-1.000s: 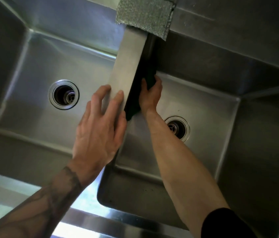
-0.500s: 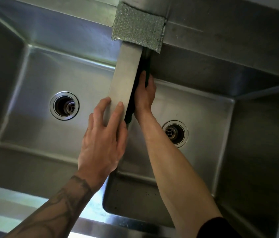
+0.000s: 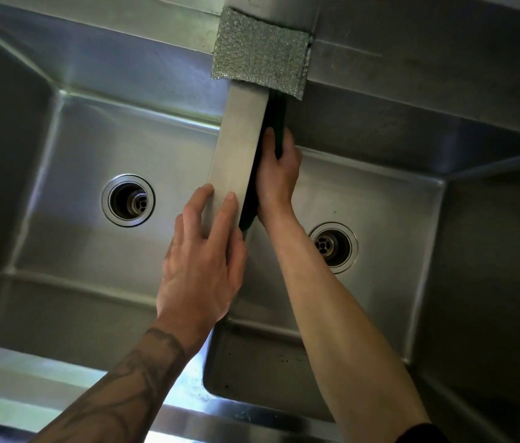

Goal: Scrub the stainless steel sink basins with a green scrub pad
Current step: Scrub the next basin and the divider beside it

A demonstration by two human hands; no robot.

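Observation:
The steel double sink fills the view, with a left basin point(image 3: 70, 174) and a right basin point(image 3: 389, 199). A flat divider point(image 3: 239, 145) runs between them. My left hand point(image 3: 202, 266) rests on the near end of the divider with its fingers laid flat on top. My right hand point(image 3: 276, 177) reaches into the right basin and presses the dark green scrub pad point(image 3: 276, 116) against the divider's side wall. The pad pokes out above my fingers and below my wrist; the rest is hidden behind the hand.
A silver mesh sponge point(image 3: 258, 52) lies on the back ledge over the far end of the divider. Each basin has a round drain: the left drain point(image 3: 127, 201) and the right drain point(image 3: 332, 247). Dark specks dot the right basin's front wall point(image 3: 268, 362).
My right hand has slid the pad along the divider wall toward the back of the sink. My left hand stays on the divider.

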